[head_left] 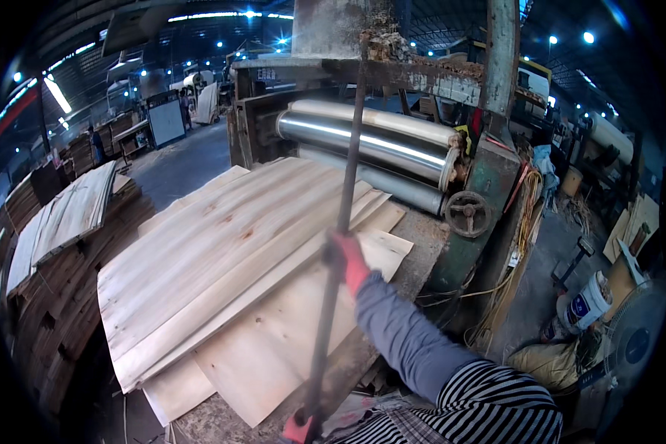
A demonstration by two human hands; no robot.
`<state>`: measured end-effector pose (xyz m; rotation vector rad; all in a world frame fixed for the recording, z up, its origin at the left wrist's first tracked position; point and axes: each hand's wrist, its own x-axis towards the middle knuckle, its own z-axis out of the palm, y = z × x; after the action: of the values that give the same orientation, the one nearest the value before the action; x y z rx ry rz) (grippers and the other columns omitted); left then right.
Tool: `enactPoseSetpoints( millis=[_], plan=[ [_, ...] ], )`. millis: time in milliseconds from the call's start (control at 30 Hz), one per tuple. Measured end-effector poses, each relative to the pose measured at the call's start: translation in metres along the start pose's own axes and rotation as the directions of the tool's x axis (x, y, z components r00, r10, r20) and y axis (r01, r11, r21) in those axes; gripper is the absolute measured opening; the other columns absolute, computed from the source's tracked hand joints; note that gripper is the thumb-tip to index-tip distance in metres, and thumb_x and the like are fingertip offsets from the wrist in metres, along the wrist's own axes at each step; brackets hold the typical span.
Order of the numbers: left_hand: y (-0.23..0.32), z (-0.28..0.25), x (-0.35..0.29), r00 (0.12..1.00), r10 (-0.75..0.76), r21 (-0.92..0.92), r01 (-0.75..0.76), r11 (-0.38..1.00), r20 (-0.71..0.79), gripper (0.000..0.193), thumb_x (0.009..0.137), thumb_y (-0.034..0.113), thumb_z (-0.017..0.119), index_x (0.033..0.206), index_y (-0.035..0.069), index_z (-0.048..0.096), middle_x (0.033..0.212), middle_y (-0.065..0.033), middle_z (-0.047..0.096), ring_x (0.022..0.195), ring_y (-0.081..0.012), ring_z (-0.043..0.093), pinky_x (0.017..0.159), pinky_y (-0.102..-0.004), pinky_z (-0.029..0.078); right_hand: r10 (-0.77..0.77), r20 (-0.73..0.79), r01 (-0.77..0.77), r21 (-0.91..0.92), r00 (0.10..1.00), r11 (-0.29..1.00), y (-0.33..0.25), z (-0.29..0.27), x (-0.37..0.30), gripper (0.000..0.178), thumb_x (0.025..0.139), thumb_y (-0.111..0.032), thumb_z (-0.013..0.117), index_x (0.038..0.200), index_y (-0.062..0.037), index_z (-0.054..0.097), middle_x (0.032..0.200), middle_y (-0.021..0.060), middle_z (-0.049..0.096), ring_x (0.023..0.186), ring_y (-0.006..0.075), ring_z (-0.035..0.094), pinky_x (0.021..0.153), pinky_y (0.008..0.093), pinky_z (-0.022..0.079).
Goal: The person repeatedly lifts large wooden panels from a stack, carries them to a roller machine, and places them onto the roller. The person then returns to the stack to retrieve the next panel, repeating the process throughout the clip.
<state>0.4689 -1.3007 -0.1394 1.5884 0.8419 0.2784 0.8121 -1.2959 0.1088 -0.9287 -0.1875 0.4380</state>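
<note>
A long, dark rod (351, 170) slants up across the middle of the view. Partway along it, my right hand (350, 260), in a red and dark glove, is wrapped around the shaft. At the bottom edge my left hand (300, 428), similarly gloved and partly cut off, closes on the lower end. The rod's far end reaches brown debris (388, 49) on the machine's top beam; whether it touches cannot be made out. Behind and left of the rod lie overlapping wood veneer sheets (222, 244), in front of the machine's shiny rollers (370, 138).
A handwheel (468, 214) sits on the machine's green side frame, with yellow cables (525, 222) hanging beside it. At left stand veneer stacks (66, 207). On the right are a white bucket (589, 303), a fan (636, 340) and a hammer-like tool (573, 260).
</note>
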Motion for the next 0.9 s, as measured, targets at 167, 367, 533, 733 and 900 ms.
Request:
enactPoseSetpoints(
  millis=[167,367,533,733,900],
  plan=[
    [-0.038,0.005,-0.017,0.976,0.161,-0.116,-0.144,0.983,0.145,0.029,0.074,0.030,0.062,0.089,0.006,0.058,0.071,-0.0031,0.055,0.062,-0.0086,0.048,0.057,-0.0238,0.041,-0.042,0.092,0.038,0.051,0.995,0.998,-0.014,-0.005,-0.044,0.019,0.081,-0.021,0.056,0.085,-0.0063,0.045,0.058,0.0032,0.045,0.044,0.0121,0.043,0.039,0.0249,0.037],
    [0.029,0.080,-0.032,0.599,0.581,0.784,0.132,0.607,-0.551,0.030,0.073,0.020,0.064,0.098,0.004,0.056,0.083,-0.0060,0.058,0.081,-0.0177,0.054,0.070,-0.0283,0.044,-0.098,0.168,0.092,0.043,0.981,0.995,-0.067,-0.030,-0.056,0.020,0.081,-0.023,0.056,0.092,-0.0069,0.051,0.060,-0.0001,0.046,0.048,0.0096,0.046,0.043,0.0229,0.040],
    [0.103,0.050,-0.010,0.592,0.797,0.559,-0.623,0.548,-0.121,0.024,0.066,0.017,0.065,0.084,0.002,0.057,0.079,-0.0135,0.060,0.069,-0.0291,0.057,0.062,-0.0381,0.045,-0.087,0.228,0.058,0.133,0.970,0.989,-0.083,-0.066,-0.052,0.027,0.080,-0.026,0.057,0.095,-0.0038,0.052,0.060,-0.0009,0.048,0.050,0.0097,0.047,0.045,0.0234,0.040],
    [0.144,0.084,-0.014,0.295,0.921,0.714,-0.584,0.386,-0.256,0.030,0.064,0.013,0.062,0.090,0.000,0.055,0.085,-0.0153,0.060,0.076,-0.0322,0.058,0.068,-0.0395,0.046,-0.074,0.352,-0.051,0.334,0.933,0.941,-0.098,-0.117,-0.034,0.035,0.084,-0.028,0.047,0.111,-0.0061,0.047,0.084,0.0048,0.059,0.073,0.0163,0.057,0.070,0.0337,0.046],
    [0.095,0.084,-0.005,0.388,0.921,0.771,-0.577,0.269,-0.031,0.039,0.068,0.013,0.058,0.104,-0.001,0.052,0.102,-0.0174,0.055,0.092,-0.0326,0.053,0.080,-0.0427,0.041,-0.140,0.516,-0.174,0.514,0.845,0.840,-0.089,-0.148,-0.020,0.044,0.085,-0.030,0.043,0.122,-0.0069,0.038,0.102,0.0101,0.056,0.093,0.0215,0.054,0.090,0.0468,0.036]
  ],
)
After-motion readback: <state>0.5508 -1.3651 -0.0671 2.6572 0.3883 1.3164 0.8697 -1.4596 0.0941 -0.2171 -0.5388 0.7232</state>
